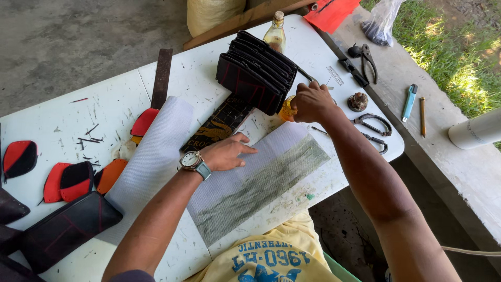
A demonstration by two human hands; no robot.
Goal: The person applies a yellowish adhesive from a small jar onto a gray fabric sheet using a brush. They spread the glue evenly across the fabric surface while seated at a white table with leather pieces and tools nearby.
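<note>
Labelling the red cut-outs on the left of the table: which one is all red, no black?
The red piece beside the rolled end of the grey mesh sheet, below the dark strip. The two red-and-black pieces lie farther left.

A scuffed white folding table (78,125) fills the frame's centre, bearing a grey mesh fabric sheet (250,183), stacked black leather pieces (255,70) at upper centre, and red-and-black oval cutouts (62,180) at left.

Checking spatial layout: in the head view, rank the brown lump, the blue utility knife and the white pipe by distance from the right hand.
1. Brown lump, just right of the right hand.
2. Blue utility knife, farther right on the ledge.
3. White pipe, at the far right edge.
</note>
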